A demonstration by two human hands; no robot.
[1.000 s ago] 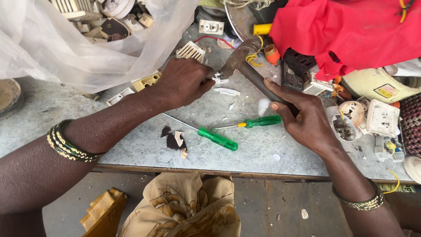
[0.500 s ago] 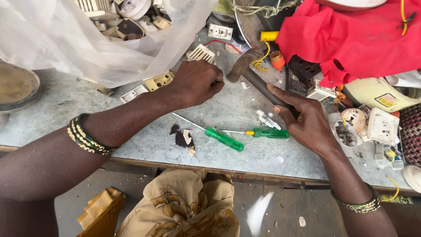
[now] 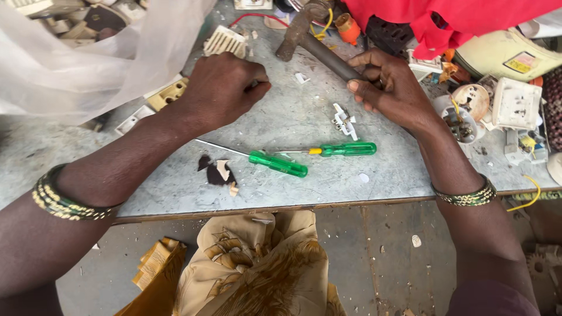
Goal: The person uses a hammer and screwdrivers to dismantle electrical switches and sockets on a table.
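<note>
My right hand (image 3: 389, 88) grips the dark metal hammer (image 3: 313, 41) by its handle; my left hand (image 3: 225, 88) rests fisted on the grey worktop (image 3: 293, 117), contents not visible.

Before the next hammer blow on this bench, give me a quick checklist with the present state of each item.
1. Hammer gripped: ok, right hand closed round the handle.
2. Hammer head clear of the work: ok, it sits at the far edge of the table.
3. Piece steadied: cannot tell, left hand is a closed fist hiding whatever it holds.
4. Left fingers clear of the strike spot: cannot tell.
5. Loose tools out of the way: ok, two green screwdrivers lie nearer the person.
6. White switch part secured: not ok, it lies loose beside the right hand.
</note>
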